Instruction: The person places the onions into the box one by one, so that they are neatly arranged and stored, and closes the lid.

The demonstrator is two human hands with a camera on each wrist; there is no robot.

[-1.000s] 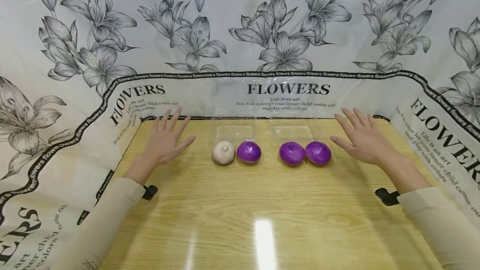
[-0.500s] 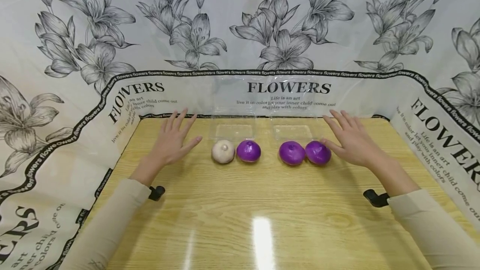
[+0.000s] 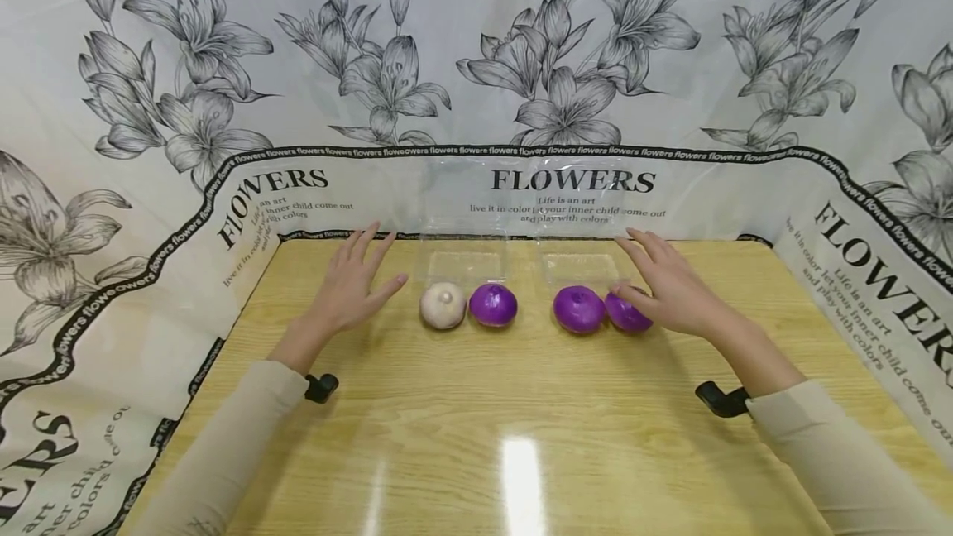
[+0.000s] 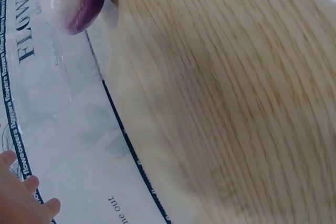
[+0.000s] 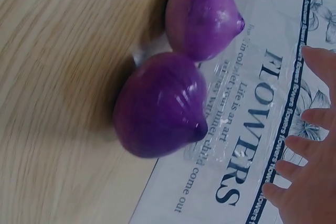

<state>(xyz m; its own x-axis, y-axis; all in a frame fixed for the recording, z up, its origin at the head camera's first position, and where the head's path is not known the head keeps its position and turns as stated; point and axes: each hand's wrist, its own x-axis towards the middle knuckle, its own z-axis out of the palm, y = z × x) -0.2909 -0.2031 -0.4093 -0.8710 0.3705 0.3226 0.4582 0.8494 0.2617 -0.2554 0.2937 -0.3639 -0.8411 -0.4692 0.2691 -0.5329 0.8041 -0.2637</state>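
Note:
A white garlic bulb (image 3: pixel 442 306) and a purple onion (image 3: pixel 493 304) sit side by side on the table, left of middle. Two more purple onions, a left one (image 3: pixel 579 309) and a right one (image 3: pixel 625 313), lie together further right. My left hand (image 3: pixel 350 292) is held left of the garlic with its fingers spread, touching nothing. Fingers extended, my right hand (image 3: pixel 673 292) hovers by the rightmost onion and covers part of it in the head view. The right wrist view shows that hand (image 5: pixel 310 171) apart from both onions (image 5: pixel 163 106).
Behind the garlic and onions stand two clear plastic boxes, a left one (image 3: pixel 465 267) and a right one (image 3: pixel 577 267), with lids raised at the back. A flower-printed cloth (image 3: pixel 387 189) walls the back and sides of the wooden table (image 3: pixel 447 404).
Both hands have moved inward, the left one rightward toward the garlic, the right one leftward over the rightmost onion. The garlic, onions and boxes have stayed in place.

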